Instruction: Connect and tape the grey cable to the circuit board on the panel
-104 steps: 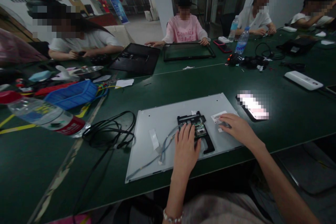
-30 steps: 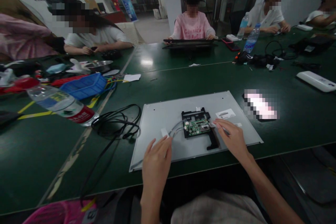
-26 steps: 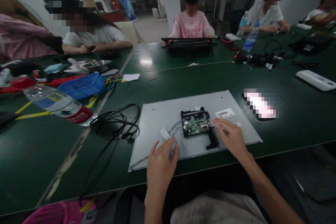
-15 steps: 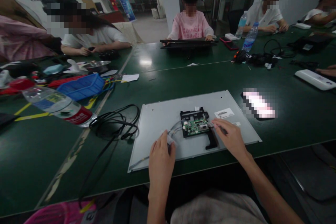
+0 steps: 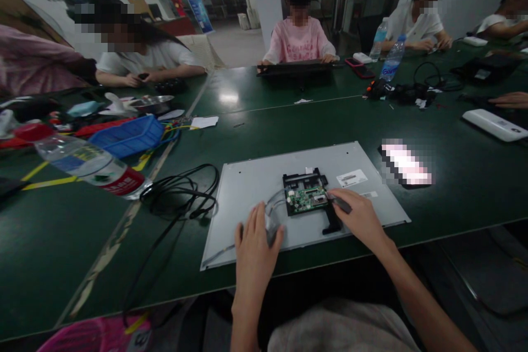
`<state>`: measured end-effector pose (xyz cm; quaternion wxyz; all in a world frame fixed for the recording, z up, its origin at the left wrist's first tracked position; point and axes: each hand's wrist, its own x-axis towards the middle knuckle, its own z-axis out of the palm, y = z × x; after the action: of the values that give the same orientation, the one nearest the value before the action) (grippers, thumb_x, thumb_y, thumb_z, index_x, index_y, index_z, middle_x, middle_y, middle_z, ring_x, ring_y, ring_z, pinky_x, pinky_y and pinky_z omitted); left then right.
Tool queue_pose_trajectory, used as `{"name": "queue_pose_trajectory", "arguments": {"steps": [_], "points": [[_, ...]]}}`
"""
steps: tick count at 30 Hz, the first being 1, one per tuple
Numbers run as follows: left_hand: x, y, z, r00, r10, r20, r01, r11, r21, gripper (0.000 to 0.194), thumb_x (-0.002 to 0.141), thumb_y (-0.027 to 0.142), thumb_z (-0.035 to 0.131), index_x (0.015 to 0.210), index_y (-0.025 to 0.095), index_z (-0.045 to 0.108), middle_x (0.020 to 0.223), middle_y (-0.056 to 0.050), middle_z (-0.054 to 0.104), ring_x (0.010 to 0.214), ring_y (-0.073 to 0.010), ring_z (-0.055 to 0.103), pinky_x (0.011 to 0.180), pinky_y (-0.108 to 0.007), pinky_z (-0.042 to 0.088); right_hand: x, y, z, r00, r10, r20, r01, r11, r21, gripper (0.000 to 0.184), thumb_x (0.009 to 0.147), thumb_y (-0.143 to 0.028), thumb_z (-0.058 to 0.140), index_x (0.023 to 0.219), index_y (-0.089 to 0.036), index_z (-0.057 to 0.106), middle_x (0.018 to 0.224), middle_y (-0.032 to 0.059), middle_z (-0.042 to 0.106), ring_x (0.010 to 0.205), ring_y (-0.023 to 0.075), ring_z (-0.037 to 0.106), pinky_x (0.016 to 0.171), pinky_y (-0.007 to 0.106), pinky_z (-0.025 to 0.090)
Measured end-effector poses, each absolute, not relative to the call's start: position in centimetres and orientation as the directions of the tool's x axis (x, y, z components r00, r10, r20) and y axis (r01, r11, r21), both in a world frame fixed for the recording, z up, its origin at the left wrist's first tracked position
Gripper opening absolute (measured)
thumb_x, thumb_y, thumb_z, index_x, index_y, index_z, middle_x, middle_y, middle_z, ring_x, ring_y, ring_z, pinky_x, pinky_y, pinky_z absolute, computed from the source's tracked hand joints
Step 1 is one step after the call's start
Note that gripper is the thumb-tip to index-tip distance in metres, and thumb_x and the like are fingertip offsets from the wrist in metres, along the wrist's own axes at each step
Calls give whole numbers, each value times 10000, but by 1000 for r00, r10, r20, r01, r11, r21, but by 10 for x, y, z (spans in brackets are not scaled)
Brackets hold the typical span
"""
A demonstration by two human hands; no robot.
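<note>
A flat silver display panel [image 5: 243, 187] lies on the table in front of me. On its middle sits a green circuit board [image 5: 303, 202] in a black plastic frame [image 5: 291, 179], with thin grey cables [image 5: 277, 197] running out to the left. My left hand [image 5: 256, 239] rests over the panel's lower left, thumb and fingers apart, beside a greyish see-through piece [image 5: 270, 224] I cannot identify. At the board's right edge, my right hand [image 5: 361, 214] has its fingertips pinched together. A dark grey piece [image 5: 342, 204] shows under these fingers; its kind is unclear.
A lit phone [image 5: 406, 164] lies right of the panel. To the left are a coiled black cable [image 5: 181, 192], a tilted water bottle [image 5: 94, 168] and a blue basket [image 5: 127, 137]. A white device [image 5: 495, 125] lies far right. Several people sit around the green table [image 5: 256, 126].
My left thumb and fingers have spread apart around the greyish piece. My right hand has shifted slightly left and down, closer to the board's edge.
</note>
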<state>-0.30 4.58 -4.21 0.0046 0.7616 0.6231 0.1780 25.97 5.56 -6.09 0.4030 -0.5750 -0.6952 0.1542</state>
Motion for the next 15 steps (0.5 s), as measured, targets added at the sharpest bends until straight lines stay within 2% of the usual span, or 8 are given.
{"name": "queue_pose_trajectory", "arguments": {"steps": [4,8,11,15], "points": [[-3,46,-41,173,936,307,941,-249,229,468,897,330,502,1342,198,443,1460,-159,435,1374,-311,368,1086,-560,292,259,58,-60,-18,917,399,684,302,-664,326,831,-163,503,1110,-229,658,1131,66,689,1059,231,631,958,428,500],[-5,47,-40,192,918,347,923,-289,255,373,890,295,519,1257,224,524,1416,-129,492,1377,-301,366,1108,-556,268,257,61,-56,-56,911,408,742,311,-593,301,850,-148,485,1088,-213,657,1111,80,683,1052,237,620,956,437,494],[-6,49,-39,193,909,370,912,-305,274,334,889,261,512,1218,235,560,1348,-107,562,1348,-291,413,1113,-556,262,255,62,-52,-86,905,417,798,314,-515,289,864,-135,468,1056,-218,668,1073,85,696,1012,247,633,921,445,504],[-5,52,-36,209,890,406,902,-336,272,246,906,211,460,1070,222,643,1204,-82,668,1240,-267,539,1103,-529,294,254,63,-50,-100,905,412,849,293,-439,280,891,-132,452,1032,-212,680,1042,86,711,973,251,647,891,439,510]]}}
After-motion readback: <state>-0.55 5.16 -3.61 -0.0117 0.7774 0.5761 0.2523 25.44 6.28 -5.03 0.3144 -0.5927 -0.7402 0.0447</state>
